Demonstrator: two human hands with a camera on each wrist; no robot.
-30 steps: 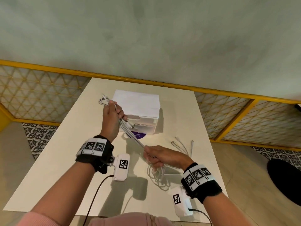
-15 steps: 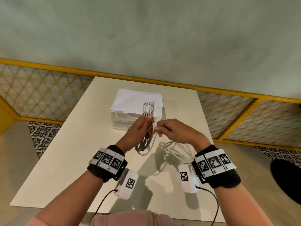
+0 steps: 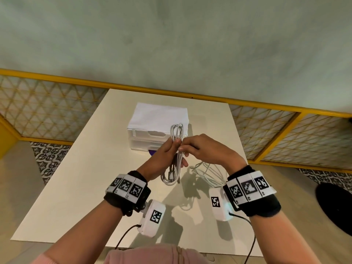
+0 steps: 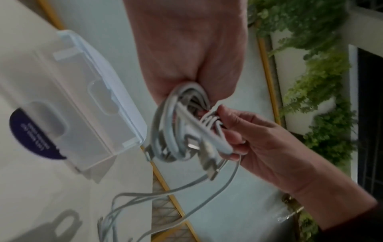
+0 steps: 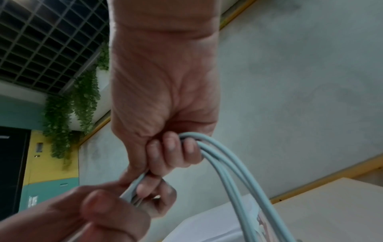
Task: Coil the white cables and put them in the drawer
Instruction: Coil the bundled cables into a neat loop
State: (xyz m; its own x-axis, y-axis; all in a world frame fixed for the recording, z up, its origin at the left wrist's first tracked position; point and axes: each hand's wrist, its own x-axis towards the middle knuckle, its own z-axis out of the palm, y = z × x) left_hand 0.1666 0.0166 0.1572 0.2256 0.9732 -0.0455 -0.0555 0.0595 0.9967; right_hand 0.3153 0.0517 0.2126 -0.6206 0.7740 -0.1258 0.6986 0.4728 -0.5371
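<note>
Pale rectangular table carrying translucent white plastic drawer box, sitting beyond both hands toward wall; whether a drawer is open, cannot tell.

Bundle of looped white cables hanging above table, just in front of box, long axis running near-to-far in head view.

Left hand clenching around bundle's middle, loops protruding at both ends.

Right hand pinching loose strands against bundle, slack trailing down to table.

Judgement: left hand nearer box; delivery calls for forward reach.
</note>
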